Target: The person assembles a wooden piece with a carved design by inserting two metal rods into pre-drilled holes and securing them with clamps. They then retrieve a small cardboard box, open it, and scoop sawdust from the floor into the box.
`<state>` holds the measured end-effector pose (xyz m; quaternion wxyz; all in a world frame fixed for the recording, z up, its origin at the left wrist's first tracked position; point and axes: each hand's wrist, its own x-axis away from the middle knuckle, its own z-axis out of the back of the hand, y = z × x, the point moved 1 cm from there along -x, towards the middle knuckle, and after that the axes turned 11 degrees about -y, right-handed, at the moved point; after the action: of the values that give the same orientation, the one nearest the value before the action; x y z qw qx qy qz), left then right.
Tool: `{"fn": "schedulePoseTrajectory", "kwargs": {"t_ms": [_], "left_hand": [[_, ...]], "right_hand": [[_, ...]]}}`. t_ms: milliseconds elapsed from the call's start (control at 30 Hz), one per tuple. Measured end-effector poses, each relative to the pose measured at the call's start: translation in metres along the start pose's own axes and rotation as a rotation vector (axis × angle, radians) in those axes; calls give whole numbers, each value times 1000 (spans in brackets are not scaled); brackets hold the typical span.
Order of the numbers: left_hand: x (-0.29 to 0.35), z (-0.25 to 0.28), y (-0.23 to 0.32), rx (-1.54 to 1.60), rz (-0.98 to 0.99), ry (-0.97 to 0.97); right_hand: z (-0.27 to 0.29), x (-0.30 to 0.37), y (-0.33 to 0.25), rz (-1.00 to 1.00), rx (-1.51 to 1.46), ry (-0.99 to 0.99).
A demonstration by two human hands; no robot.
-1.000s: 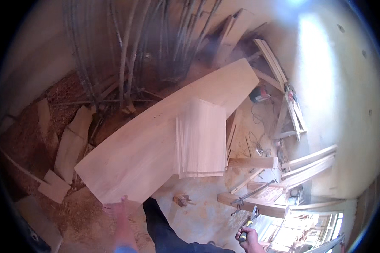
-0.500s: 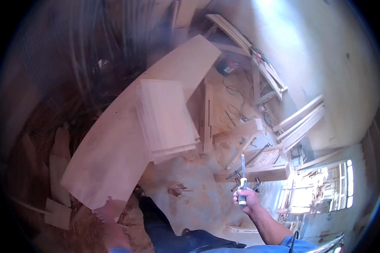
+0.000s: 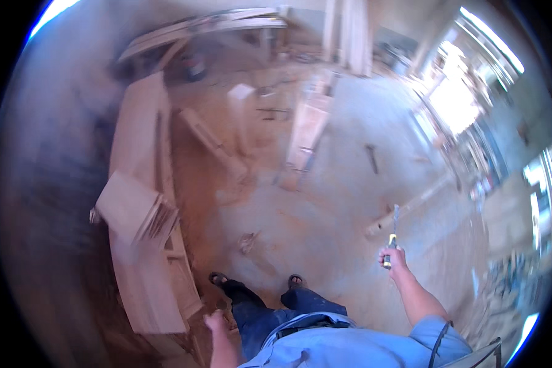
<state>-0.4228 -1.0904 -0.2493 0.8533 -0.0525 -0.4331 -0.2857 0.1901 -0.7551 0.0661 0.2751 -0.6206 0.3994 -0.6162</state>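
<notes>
While the dusty grey-brown floor (image 3: 325, 230) spreads widest, a long counter (image 3: 132, 119) with a pale wooden top runs along its left side. Near the middle of the counter, across its left edge, lies an uneven stack of flat, pale wooden boards (image 3: 129, 205). On the floor, well apart from the counter's right edge, lies a narrow, pale wooden frame (image 3: 308, 130).

Just beside the counter's near right corner is the bare left hand (image 3: 214, 320); blur hides whether its grip is open or closed, or whether it touches the wood. Out over the floor, well apart from the counter, the bare right hand (image 3: 394, 258) has its grip closed, fingers wrapped around the yellow-and-black handle of a slim metal-bladed chisel (image 3: 393, 237), whose blade points away from the person's body.
</notes>
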Motion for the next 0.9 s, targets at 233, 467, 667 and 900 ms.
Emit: {"fn": "schedulePoseTrajectory", "kwargs": {"t_ms": [233, 467, 667, 900], "left_hand": [[184, 39, 317, -138, -697, -163], [72, 32, 330, -589, -589, -248], [21, 40, 288, 162, -479, -403], [37, 57, 277, 582, -246, -647]], "right_hand": [[319, 230, 226, -222, -321, 834], [242, 383, 397, -385, -667, 955], [113, 362, 295, -592, -690, 620], [214, 191, 330, -437, -830, 476]]}}
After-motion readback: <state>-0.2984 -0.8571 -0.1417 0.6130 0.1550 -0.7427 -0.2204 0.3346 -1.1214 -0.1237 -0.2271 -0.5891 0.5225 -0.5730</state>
